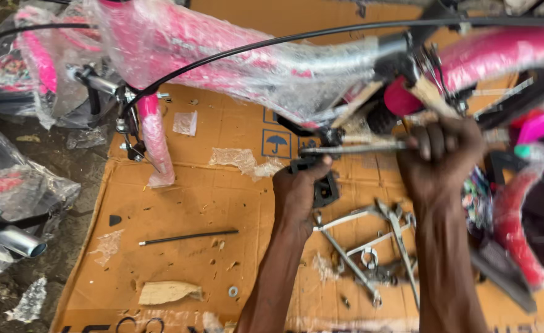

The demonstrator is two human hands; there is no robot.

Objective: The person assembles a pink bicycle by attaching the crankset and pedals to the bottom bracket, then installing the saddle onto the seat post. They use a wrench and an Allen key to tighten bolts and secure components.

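A pink bicycle frame [222, 43] wrapped in clear plastic lies across flattened cardboard [191, 203]. My left hand [299, 188] grips a black pedal [324, 185] under the frame. My right hand [441, 157] is closed on a long metal wrench [352, 148] that reaches left toward the pedal and crank. A black cable [272, 44] runs over the frame.
Metal stays and brackets [370, 246] lie on the cardboard between my arms. A thin black rod [188, 237], a washer [233, 291] and plastic scraps lie to the left. Other wrapped pink bicycle parts [12, 185] sit at left and right on dirt ground.
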